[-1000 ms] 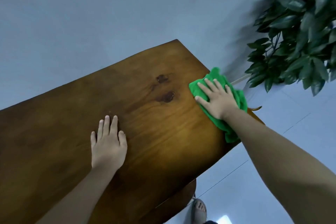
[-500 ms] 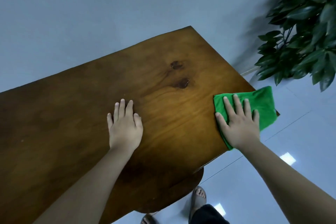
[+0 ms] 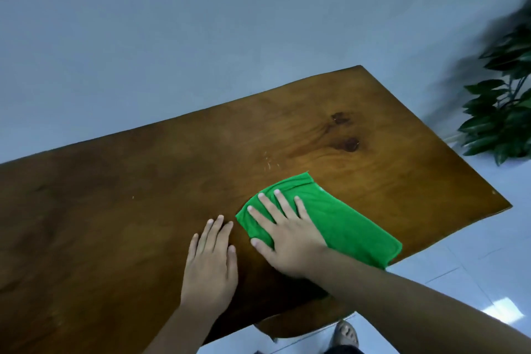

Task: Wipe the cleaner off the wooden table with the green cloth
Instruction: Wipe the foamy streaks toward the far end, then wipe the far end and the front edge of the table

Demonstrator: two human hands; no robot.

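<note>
a right hand (image 3: pixel 287 241) presses the green cloth (image 3: pixel 339 224) flat near the wooden table (image 3: pixel 115 210)'s front edge, the left hand (image 3: pixel 211 264) resting open beside it, while faint cleaner streaks (image 3: pixel 268 162) just beyond suggest wiping is unfinished.

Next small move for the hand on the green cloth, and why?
Probably slide the right hand and green cloth away from the person, toward the faint whitish streaks just beyond the cloth's far edge. They look like leftover cleaner on the wooden table. The left hand rests flat alongside.
</note>
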